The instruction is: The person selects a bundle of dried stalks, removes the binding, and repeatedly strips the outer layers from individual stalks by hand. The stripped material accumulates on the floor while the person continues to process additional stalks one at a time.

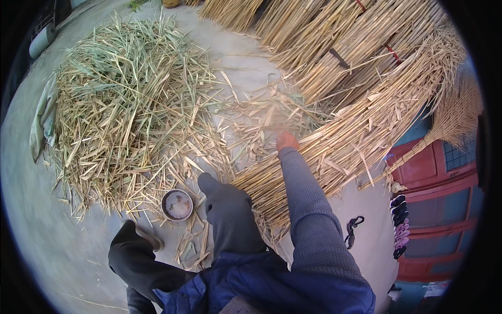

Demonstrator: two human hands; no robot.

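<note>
My right arm reaches forward over a long bundle of tan stalks (334, 141) that lies slantwise from my legs to the far right. At the bundle's far edge is my right hand (286, 139), beside loose dry leaves (256, 125) on the floor. Motion smears its fingers, so whether it grips anything is unclear. Only a bit of grey sleeve, apparently my left arm's, shows at the lower left; my left hand is out of view. A large heap of green and straw-coloured leaves (125, 115) spreads out at the left.
Several tied bundles of stalks (361, 47) lie at the back right. Near my feet sits a round bowl (177, 204) with pale contents. A straw broom (449, 118), a dark strap-like item (354, 230), shoes (400, 225) and a red-framed door (439, 209) are at the right.
</note>
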